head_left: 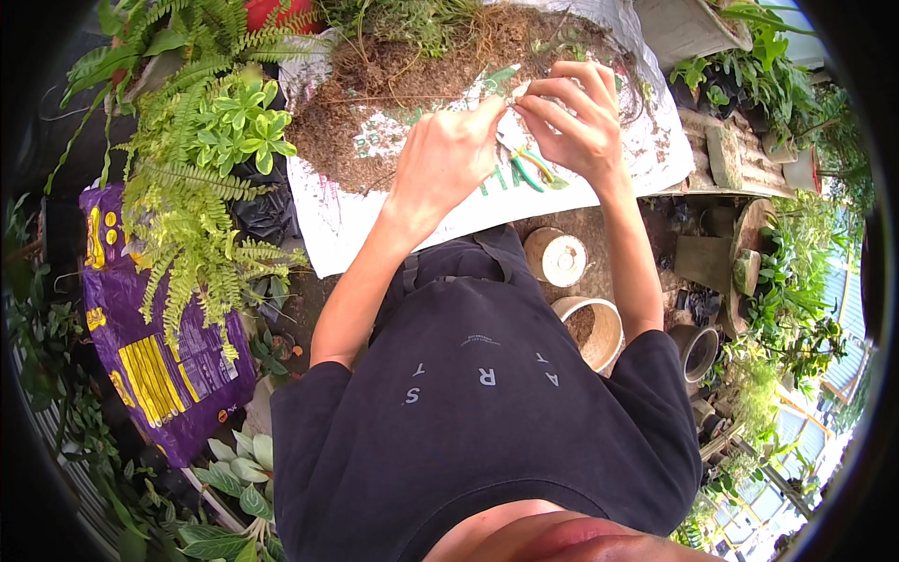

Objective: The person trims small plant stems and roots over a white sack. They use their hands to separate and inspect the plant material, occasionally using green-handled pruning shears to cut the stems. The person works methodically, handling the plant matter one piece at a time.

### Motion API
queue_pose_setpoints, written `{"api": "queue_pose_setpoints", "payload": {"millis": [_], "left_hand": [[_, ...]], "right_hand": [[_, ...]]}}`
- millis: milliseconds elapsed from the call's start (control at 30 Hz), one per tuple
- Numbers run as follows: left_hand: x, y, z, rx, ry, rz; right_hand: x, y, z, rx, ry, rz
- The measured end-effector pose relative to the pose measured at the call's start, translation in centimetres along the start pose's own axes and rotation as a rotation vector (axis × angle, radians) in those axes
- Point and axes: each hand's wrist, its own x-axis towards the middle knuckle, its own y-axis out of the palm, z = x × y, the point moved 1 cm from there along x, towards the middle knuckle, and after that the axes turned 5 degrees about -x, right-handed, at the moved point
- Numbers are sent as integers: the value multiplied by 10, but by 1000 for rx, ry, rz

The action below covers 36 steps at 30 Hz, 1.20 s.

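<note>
Over a white woven plastic sack (597, 200) strewn with brown soil (337, 140), my left hand (449, 154) and my right hand (579, 119) meet almost fingertip to fingertip. A thin stem or wire runs leftward from the pinched fingers of my left hand. The fingertips of my right hand are also pinched together near its end; whatever lies between them is too small to tell. Just below the fingers, on the sack, lie pliers or cutters with green and yellow handles (527, 168). Green plant clumps with roots (421, 28) rest on the soil at the far edge.
Ferns (189, 232) and a variegated plant (242, 126) crowd the left side, beside a purple printed bag (168, 337). Round pots (555, 256), one holding soil (590, 334), stand below the sack's right part. Concrete blocks (723, 158) and a large grey pot (692, 31) are at the right.
</note>
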Motion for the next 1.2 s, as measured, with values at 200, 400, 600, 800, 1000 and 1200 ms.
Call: {"api": "queue_pose_setpoints", "payload": {"millis": [200, 400, 600, 800, 1000, 1200], "left_hand": [[1, 0, -3, -48, 22, -48], [2, -2, 3, -58, 18, -40], [4, -9, 0, -76, -15, -35], [4, -11, 4, -80, -26, -47], [5, -12, 5, -84, -12, -80], [5, -13, 5, -88, -46, -42]], "right_hand": [[-9, 8, 14, 165, 289, -59], [-19, 3, -5, 112, 389, -70], [-191, 62, -28, 162, 975, 915], [-242, 94, 10, -34, 789, 805], [-252, 119, 15, -83, 819, 875], [-241, 123, 13, -78, 840, 932]]}}
